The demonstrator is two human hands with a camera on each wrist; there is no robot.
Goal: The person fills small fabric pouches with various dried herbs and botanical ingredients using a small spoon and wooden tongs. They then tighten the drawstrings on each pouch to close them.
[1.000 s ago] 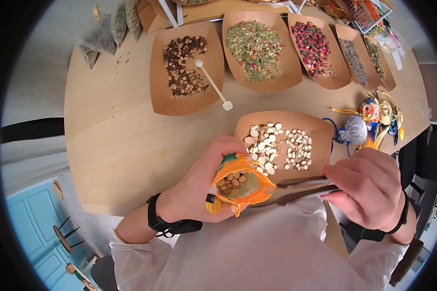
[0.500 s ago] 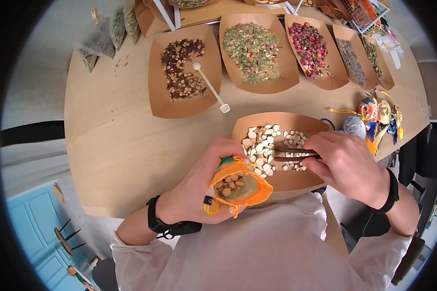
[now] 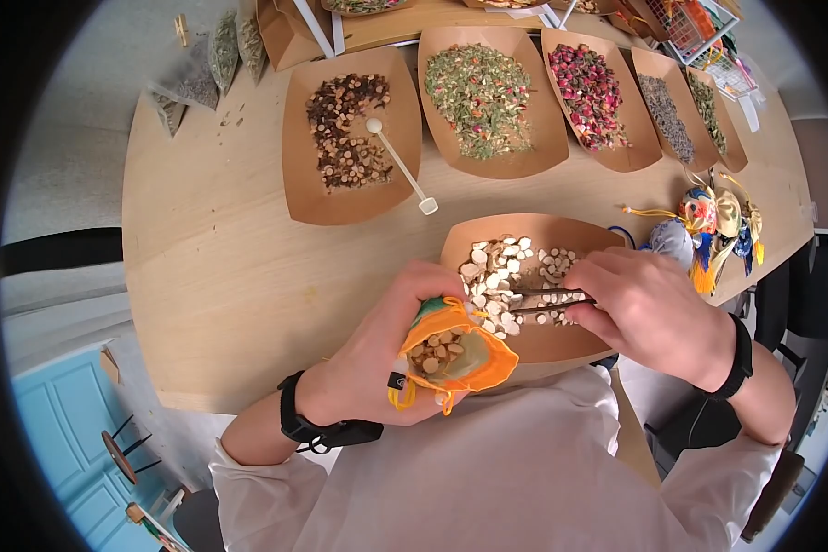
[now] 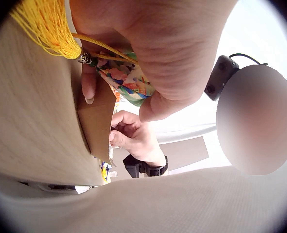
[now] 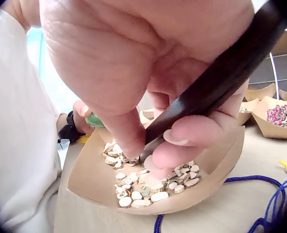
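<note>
Tongs (image 5: 201, 92) that were beside the orange pouch (image 3: 488, 370) 1 s ago now reach into the near tray (image 3: 566, 347), tips at the larger pale slices (image 3: 492, 267), so the work has likely turned to picking up another piece. The right hand (image 3: 649, 308) pinches their 2 arms, which stand slightly apart; I cannot tell whether a slice sits between the tips. Those slices lie left of that grip, beside the left hand (image 3: 363, 359), which curls around the partly filled pouch.
</note>
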